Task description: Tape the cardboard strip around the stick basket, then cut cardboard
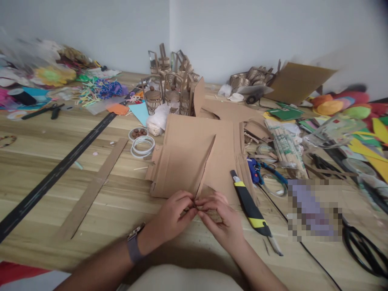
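My left hand and my right hand meet at the near edge of a brown cardboard sheet. Both have their fingertips pinched on the near end of a thin cardboard strip, which slants up and away over the sheet. The fingers partly cover the pinched end. To the right of my right hand lies a black and yellow utility knife, its blade pointing toward me. A long flat cardboard strip rests on the table, left of my left hand.
Tape rings and a dish of brown beads sit left of the sheet. Small lidded baskets stand behind it. On the right are a blue glue gun, bundled sticks and black scissors. A dark strip crosses the left side.
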Tool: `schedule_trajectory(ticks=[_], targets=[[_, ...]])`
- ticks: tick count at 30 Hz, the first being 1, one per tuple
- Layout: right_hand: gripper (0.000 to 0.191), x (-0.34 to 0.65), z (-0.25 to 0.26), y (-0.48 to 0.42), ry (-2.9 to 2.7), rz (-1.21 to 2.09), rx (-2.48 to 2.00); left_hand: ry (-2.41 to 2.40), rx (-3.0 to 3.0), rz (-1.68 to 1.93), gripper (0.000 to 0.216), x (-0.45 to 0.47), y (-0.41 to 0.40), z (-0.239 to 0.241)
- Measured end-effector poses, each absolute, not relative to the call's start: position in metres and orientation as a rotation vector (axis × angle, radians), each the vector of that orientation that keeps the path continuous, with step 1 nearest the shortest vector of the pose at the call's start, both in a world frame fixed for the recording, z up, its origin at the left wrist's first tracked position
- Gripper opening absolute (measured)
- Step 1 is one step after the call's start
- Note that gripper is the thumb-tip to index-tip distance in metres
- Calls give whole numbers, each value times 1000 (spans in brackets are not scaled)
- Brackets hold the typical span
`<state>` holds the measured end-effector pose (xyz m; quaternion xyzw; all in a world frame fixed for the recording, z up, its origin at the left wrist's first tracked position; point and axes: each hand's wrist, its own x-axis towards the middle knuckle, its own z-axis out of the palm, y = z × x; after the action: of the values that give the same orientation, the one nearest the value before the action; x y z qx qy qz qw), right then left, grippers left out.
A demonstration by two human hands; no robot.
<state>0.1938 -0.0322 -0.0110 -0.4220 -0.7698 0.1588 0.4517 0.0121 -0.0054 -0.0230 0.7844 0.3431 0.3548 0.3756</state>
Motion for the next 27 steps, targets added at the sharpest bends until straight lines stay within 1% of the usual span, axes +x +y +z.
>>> schedule_trajectory(ticks=[6, 16, 21, 27], targets=[[13, 193, -13, -31, -1950, 283, -1046, 873, 2045, 915, 18, 13, -6, -25], [15, 191, -13, -33, -1941, 261, -1053, 887, 2043, 916, 20, 13, -7, -23], [15, 193, -14, -34, -1958, 284, -1081, 875, 2035, 933, 22, 14, -6, -20], [10, 194, -13, -32, -1875, 421, -1107, 871, 2042, 941, 25, 13, -5, -19]])
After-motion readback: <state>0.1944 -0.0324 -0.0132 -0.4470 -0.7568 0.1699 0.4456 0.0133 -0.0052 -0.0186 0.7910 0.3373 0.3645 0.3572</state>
